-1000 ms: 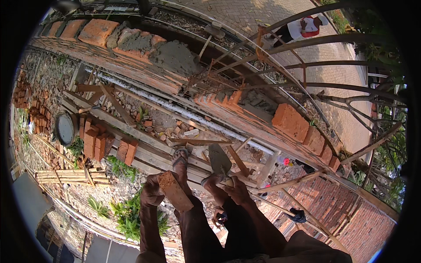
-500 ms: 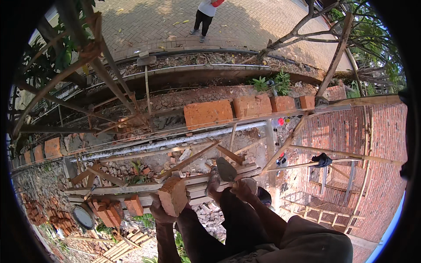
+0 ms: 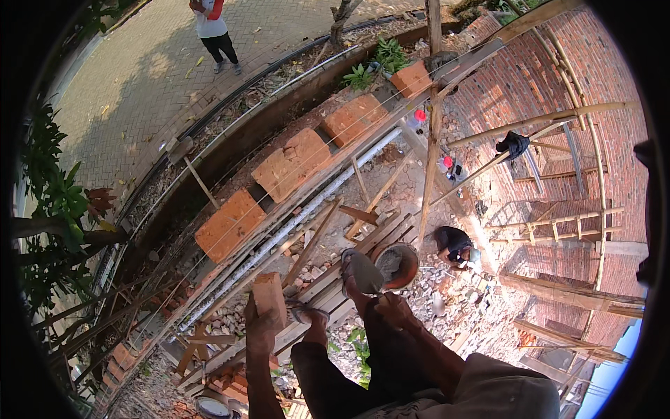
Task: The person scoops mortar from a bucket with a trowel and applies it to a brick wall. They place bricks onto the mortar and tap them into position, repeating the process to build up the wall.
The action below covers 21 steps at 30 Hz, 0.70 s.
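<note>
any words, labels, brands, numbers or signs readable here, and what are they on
None can be read.
The brick in the left hand and the trowel in the right hand show no readable lettering.
The far person's shirt is too small to tell.

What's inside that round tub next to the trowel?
The tub holds grey material, possibly mortar. The trowel in the right hand covers part of its left edge, and the grey material hides the bottom.

the view now points farther right: the bucket (image 3: 405,281) and crouching person (image 3: 453,241) show more plainly, the standing person (image 3: 211,26) appears farther left.
</note>
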Each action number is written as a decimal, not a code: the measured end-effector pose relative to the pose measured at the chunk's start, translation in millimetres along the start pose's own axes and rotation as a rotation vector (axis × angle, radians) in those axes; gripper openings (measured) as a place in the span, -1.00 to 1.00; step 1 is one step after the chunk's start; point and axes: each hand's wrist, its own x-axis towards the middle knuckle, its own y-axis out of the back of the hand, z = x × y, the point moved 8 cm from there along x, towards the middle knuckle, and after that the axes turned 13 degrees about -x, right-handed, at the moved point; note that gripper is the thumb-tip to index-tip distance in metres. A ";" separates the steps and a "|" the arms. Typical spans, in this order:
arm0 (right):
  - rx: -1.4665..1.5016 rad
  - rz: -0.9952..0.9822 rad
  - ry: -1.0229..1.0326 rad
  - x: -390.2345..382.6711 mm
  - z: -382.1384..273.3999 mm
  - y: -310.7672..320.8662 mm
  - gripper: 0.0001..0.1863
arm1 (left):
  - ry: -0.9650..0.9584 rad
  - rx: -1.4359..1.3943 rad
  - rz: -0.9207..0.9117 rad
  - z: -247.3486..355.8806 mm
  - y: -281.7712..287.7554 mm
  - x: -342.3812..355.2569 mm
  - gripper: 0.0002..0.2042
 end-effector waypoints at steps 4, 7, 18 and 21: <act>0.262 0.026 0.057 -30.2 -40.1 45.5 -0.55 | -0.292 0.867 -0.064 6.4 -88.0 43.5 -0.03; 0.308 0.047 0.181 -42.6 -74.2 85.3 -0.56 | -0.530 1.267 -0.157 -9.6 -156.4 60.7 0.00; 0.602 0.129 0.067 -39.4 -61.5 170.9 -0.50 | -0.793 1.532 -0.512 -50.8 -288.5 100.0 0.09; 0.467 0.256 0.031 -33.7 -41.7 183.5 -0.52 | -1.018 1.463 -0.451 -19.1 -294.5 127.4 0.11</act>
